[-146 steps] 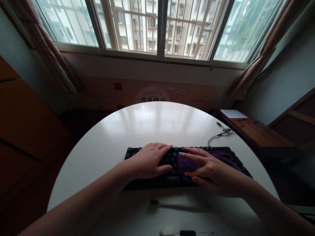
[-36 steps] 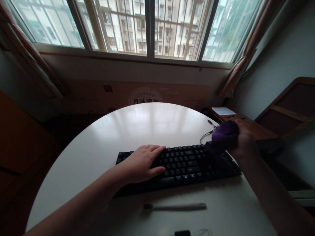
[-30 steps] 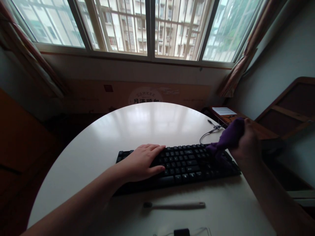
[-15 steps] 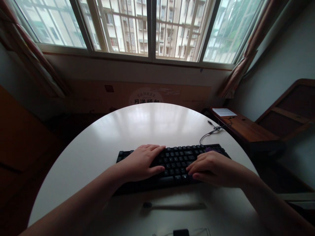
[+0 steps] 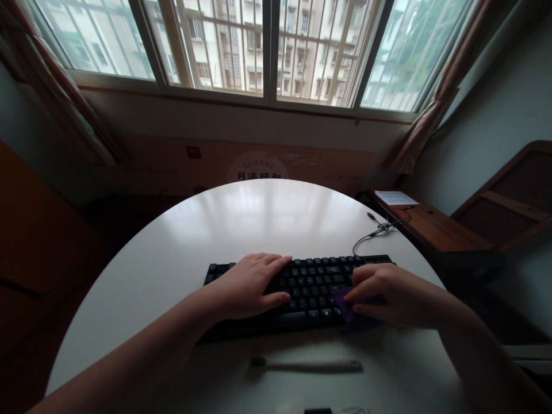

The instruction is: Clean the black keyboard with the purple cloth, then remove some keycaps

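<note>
A black keyboard (image 5: 308, 287) lies on the round white table (image 5: 267, 213). My left hand (image 5: 252, 286) rests across its left part, fingers stretched out and thumb apart, with nothing visible in it. Over the right part of the keys, my right hand (image 5: 383, 294) is closed on a thin purple cloth (image 5: 342, 305). The cloth hangs over the keys and the keyboard's near edge; some of it is hidden under the fingers. In front of the keyboard lies a pale toothbrush (image 5: 310, 365) with a dark head, pointing left.
The keyboard's cable (image 5: 379, 229) is coiled near the table's right rim. A small black object (image 5: 318, 411) is cut off at the bottom edge. To the right stands a wooden bench (image 5: 444, 224) with a white paper (image 5: 395, 198) on it. Beyond the table is a barred window.
My right hand has shifted slightly right, and the purple cloth now shows below its fingers at the near side of the keys. My left hand stays in place.
</note>
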`<state>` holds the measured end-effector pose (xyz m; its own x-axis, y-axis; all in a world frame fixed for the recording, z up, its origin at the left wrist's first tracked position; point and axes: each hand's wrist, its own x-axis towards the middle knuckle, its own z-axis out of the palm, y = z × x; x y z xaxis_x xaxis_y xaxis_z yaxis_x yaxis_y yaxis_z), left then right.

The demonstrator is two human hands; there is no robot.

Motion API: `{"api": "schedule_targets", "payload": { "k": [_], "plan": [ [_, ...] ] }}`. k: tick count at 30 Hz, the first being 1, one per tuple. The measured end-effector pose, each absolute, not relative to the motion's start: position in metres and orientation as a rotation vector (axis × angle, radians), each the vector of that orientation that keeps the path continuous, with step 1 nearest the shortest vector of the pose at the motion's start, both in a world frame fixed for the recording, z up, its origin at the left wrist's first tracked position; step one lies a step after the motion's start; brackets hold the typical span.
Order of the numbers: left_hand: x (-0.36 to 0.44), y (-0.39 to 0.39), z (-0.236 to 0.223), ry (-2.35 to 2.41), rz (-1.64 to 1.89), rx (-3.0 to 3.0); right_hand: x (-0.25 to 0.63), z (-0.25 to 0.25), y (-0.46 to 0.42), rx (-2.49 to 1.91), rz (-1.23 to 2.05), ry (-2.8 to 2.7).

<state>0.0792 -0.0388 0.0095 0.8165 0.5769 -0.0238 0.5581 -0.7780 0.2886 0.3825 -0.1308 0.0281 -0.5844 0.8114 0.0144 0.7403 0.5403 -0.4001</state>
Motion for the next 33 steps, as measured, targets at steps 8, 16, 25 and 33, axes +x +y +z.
{"api": "schedule_targets", "payload": {
  "k": [8, 16, 25, 33],
  "plan": [
    [0.078, -0.039, 0.008, 0.852, 0.126, 2.714, 0.373, 0.028, -0.135, -1.302, 0.504, -2.640],
    [0.080, -0.039, 0.010, 0.866, 0.122, 2.718, 0.361, 0.028, -0.138, -1.310, 0.432, -2.638],
    [0.079, -0.039, 0.010, 0.861, 0.135, 2.710, 0.382, 0.034, -0.140, -1.487, 0.593, -2.571],
    [0.080, -0.039, 0.010, 0.872, 0.130, 2.714, 0.362, 0.028, -0.140, -1.359, 0.435, -2.637]
  ]
}}
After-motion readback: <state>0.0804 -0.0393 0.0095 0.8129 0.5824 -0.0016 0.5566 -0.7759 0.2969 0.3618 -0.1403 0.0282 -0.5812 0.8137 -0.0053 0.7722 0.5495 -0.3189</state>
